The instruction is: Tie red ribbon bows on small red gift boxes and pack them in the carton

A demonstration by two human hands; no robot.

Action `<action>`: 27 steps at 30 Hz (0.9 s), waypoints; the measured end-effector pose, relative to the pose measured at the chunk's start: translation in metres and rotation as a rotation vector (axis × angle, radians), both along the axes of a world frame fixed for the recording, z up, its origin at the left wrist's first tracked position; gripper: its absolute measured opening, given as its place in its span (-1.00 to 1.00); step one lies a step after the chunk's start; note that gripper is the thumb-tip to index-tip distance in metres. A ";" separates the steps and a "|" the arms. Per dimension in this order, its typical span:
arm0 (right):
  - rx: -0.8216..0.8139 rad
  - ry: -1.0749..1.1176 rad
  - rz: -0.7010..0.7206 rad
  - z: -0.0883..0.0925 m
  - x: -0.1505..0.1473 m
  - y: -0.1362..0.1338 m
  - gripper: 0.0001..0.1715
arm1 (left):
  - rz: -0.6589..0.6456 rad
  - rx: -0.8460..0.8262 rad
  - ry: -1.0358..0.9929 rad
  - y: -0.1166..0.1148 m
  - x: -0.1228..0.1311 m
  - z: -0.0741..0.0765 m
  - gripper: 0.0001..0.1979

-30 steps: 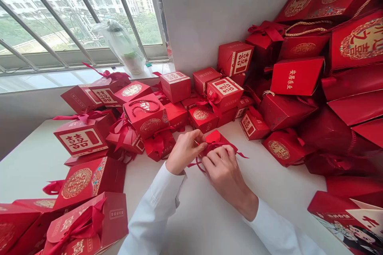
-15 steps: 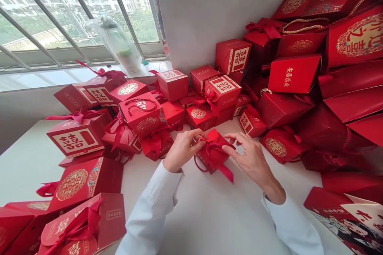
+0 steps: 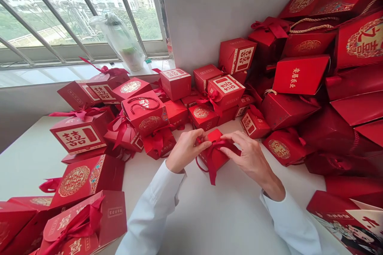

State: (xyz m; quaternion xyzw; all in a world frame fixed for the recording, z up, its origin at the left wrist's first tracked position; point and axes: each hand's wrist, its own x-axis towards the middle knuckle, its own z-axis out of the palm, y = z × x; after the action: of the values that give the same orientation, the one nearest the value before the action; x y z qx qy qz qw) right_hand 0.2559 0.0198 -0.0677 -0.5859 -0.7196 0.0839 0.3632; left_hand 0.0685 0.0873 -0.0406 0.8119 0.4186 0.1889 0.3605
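Both hands grip the small red gift box (image 3: 219, 161) near the front middle of the white table (image 3: 209, 223); the left hand (image 3: 187, 150) pinches its near corner; the right hand (image 3: 249, 154) has closed back in, fingers pressed on the red ribbon (image 3: 212, 171).

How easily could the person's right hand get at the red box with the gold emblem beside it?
Probably yes: the right hand is close to the gold-emblem box, with only white table between them, though its fingers rest on a ribboned red box.
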 end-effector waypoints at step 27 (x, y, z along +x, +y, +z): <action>-0.155 0.227 0.034 0.016 0.014 0.018 -0.78 | -0.027 0.088 0.038 0.001 0.003 -0.004 -0.90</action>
State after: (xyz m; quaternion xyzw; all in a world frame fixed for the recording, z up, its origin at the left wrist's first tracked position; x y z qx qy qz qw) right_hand 0.2703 0.0382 -0.0519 -0.5867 -0.6750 0.2112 0.3944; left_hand 0.0717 0.0883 -0.0447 0.8359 0.4058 0.1865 0.3191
